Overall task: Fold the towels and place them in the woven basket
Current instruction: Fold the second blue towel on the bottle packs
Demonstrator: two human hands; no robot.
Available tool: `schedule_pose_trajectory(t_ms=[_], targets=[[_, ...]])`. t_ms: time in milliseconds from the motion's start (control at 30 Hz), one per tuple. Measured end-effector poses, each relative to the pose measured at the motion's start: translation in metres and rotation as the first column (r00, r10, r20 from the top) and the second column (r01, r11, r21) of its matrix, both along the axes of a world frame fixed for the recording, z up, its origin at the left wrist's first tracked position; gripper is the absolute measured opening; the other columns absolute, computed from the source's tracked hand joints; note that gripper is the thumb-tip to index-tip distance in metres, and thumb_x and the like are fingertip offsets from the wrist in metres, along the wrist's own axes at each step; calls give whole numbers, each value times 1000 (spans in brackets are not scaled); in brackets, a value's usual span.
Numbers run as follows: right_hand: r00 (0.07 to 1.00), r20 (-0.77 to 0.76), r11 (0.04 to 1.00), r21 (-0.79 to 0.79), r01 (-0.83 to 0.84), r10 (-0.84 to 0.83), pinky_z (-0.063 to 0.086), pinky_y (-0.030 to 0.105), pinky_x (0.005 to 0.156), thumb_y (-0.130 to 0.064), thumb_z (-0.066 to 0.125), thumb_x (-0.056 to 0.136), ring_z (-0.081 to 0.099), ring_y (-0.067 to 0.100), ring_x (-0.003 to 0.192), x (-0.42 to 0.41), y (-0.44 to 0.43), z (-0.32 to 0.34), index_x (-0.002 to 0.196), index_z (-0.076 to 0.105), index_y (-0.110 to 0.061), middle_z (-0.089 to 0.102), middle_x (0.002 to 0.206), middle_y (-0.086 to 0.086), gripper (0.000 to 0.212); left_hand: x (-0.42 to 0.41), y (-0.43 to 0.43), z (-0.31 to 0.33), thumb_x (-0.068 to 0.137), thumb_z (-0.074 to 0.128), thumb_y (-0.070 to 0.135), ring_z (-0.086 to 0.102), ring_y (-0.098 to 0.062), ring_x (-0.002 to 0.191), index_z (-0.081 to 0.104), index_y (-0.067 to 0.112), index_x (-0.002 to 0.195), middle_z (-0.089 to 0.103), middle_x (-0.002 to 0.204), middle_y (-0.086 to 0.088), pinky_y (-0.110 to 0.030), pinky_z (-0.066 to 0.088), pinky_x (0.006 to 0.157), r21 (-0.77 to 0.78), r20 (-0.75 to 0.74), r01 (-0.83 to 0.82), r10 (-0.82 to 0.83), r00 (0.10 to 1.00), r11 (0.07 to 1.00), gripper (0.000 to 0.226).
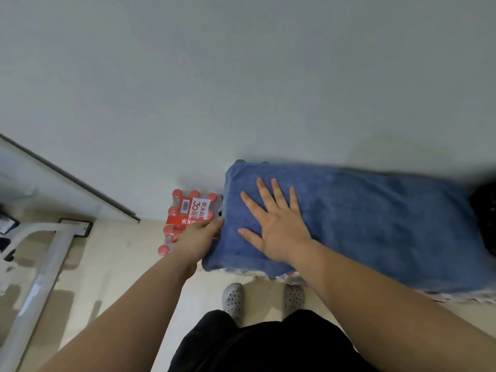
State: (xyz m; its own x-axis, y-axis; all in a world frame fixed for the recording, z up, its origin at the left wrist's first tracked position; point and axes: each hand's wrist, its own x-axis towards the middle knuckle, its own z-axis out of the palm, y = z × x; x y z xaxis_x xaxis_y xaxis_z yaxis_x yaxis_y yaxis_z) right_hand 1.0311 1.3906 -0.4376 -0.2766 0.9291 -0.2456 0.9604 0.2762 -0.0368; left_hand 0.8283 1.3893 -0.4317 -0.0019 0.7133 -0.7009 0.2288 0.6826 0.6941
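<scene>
Wall (241, 76): plain pale grey, evenly lit.
Floor (120, 251): light beige, glossy.
Left side: white metal frame (45, 269) on the floor.

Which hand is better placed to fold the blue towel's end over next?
Left, probably: the left hand grips the left edge of the blue towel, while the right hand lies flat on top, pinning it.
</scene>
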Motion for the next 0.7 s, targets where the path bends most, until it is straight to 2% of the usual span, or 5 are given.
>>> schedule_pose_trajectory(t_ms=[133,333,500,633,700], targets=[[1000,8,1000,2,5,-5,-6,62,118,-78,9,88,-20,32,151,0,1,-1,157,-6,-40,-18,166,4,80,-8,16,-5,94,65,24,65,-29,84,72,8,97,72,96,-17,-40,56,77,-31,96,2,1,995,1000,18],[1000,16,997,-80,10,-9,-10,60,118,-80,6,84,-28,30,148,2,4,2,154,-15,-42,-28,162,1,82,-7,25,-1,92,62,7,64,-24,72,69,-2,102,70,89,-16,-30,56,60,-98,204,-62,81,976,993,15],[999,35,986,-164,9,-4,-15,58,118,-80,12,85,-34,28,145,1,9,9,151,-21,-44,-37,158,-2,83,-6,30,-4,90,65,11,66,-27,75,68,-5,106,71,95,-23,-38,57,73,-121,257,-70,99,961,990,23],[1000,20,979,-202,9,-5,-17,56,118,-77,25,91,-35,26,145,3,11,12,152,-18,-44,-38,158,-3,81,-1,31,0,92,65,12,63,-24,73,66,-5,105,69,88,-15,-34,55,69,-105,303,-85,113,946,991,21],[1000,-1,979,-205,8,-8,-17,56,118,-77,27,91,-35,25,145,4,11,13,152,-17,-45,-37,158,-4,81,1,32,2,94,63,12,62,-24,76,65,-4,105,68,90,-16,-36,56,72,-87,303,-97,119,946,991,20]])
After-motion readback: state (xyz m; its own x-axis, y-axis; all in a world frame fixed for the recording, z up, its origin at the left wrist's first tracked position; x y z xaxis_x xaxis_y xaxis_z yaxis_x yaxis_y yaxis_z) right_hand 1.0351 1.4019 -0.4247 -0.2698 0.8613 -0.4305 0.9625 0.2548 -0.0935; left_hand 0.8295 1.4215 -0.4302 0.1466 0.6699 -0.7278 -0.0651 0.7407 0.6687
